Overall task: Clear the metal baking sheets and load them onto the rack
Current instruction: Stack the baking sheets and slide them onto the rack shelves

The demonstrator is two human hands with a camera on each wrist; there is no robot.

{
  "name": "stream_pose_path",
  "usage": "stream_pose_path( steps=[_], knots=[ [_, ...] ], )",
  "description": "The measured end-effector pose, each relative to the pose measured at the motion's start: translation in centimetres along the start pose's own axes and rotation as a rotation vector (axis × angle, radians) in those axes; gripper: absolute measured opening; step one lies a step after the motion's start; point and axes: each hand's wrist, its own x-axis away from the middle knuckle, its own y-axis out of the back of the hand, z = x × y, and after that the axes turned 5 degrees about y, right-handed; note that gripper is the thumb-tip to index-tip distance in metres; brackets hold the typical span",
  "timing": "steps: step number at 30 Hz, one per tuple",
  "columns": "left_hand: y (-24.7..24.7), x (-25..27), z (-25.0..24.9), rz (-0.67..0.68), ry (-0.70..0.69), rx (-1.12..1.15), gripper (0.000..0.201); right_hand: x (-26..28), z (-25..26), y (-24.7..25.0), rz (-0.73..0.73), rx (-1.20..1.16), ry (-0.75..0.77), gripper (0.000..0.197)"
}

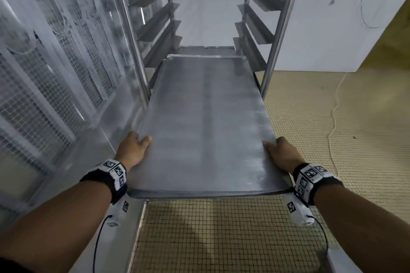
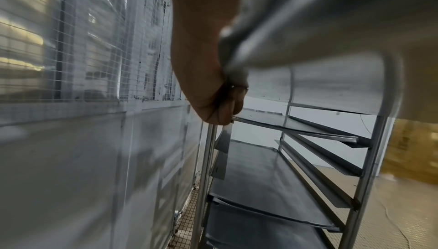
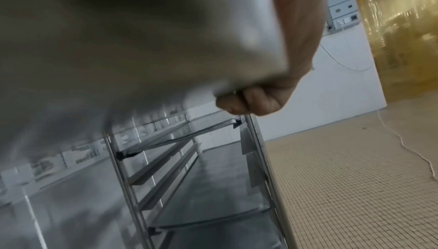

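Observation:
A long grey metal baking sheet (image 1: 206, 122) lies flat, its far end between the posts of the steel rack (image 1: 286, 6). My left hand (image 1: 133, 146) grips its left edge near the front, thumb on top and fingers curled under (image 2: 222, 108). My right hand (image 1: 281, 150) grips the right edge the same way, fingers curled beneath (image 3: 249, 103). The sheet's underside (image 2: 331, 28) fills the top of both wrist views. Lower rack levels hold other sheets (image 2: 260, 183).
Angled side rails (image 1: 155, 26) line both sides of the rack above the sheet. A wire-mesh wall (image 1: 55, 68) stands close on the left. Tan small-tiled floor (image 1: 332, 117) lies to the right with a thin cord (image 1: 332, 117) across it. A yellow strip curtain (image 3: 403, 37) hangs at far right.

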Motion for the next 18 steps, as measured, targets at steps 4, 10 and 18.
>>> stream_pose_path(
  steps=[4,10,18],
  knots=[
    [-0.1,-1.8,-0.5,0.005,0.007,0.028,0.056,-0.8,0.5,0.4,0.035,0.079,-0.012,0.062],
    [-0.3,-3.0,-0.4,0.010,0.012,0.046,0.052,0.4,1.5,1.4,0.022,0.114,0.026,0.070],
    [0.5,-3.6,-1.2,0.053,0.007,0.067,0.057,7.7,5.8,-1.7,0.027,0.285,0.314,0.101]
  ],
)
